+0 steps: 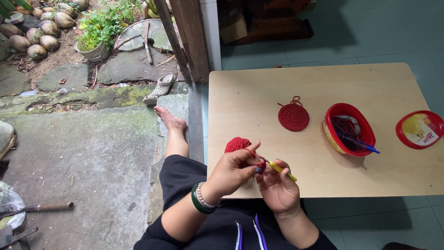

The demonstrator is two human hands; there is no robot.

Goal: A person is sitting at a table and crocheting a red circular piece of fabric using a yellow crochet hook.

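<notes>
My left hand (232, 170) pinches a strand of red yarn and a small red crochet piece (260, 163) over the near edge of a low wooden table (319, 83). My right hand (278, 187) grips a yellow-handled crochet hook (282, 170) whose tip meets the red piece. A ball of red yarn (237, 144) lies on the table just beyond my left hand. A finished round red crochet disc (293, 116) with a loop lies flat near the table's middle.
A red tub (329, 121) holding dark yarn, a blue pen and other bits stands right of the disc. Its red lid (420, 129) lies at the table's right edge. My bare foot (169, 119) rests on mossy stone paving; a sandal (159, 88), a potted plant (95, 46) and coconuts (39, 34) lie beyond.
</notes>
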